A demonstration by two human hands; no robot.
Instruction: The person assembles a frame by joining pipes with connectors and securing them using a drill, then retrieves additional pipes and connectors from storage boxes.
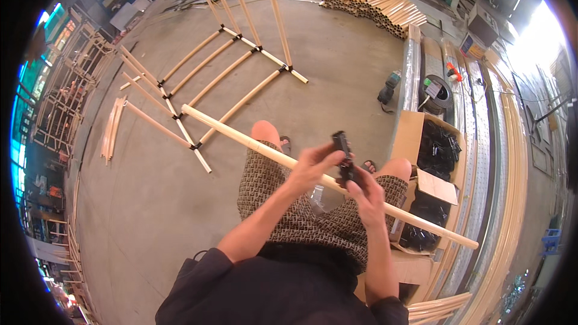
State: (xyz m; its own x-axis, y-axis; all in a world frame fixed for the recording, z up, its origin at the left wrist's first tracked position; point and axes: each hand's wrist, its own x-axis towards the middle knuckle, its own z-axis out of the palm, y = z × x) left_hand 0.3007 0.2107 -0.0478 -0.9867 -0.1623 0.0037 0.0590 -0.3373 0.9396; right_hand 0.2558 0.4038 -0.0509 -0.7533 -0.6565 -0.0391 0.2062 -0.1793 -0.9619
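A long pale cream pole (241,138) lies slantwise across my lap, its far end to the left and its near end to the right. Above the pole, my left hand (314,170) is closed with thumb and fingers on a black pipe-joint fitting (342,144). My right hand (367,194) pinches the lower part of this same fitting. Its finer shape is partly covered by my fingers and slightly blurred. Whether the fitting touches the pole, I cannot tell.
Ahead to the left stands a frame of cream poles (226,75) with black joints. Loose poles (112,126) lie beside it. On my right are cardboard boxes (439,188) of black fittings, a power drill (389,89) and long stacked tubes (506,162). A pole pile (373,3) lies behind.
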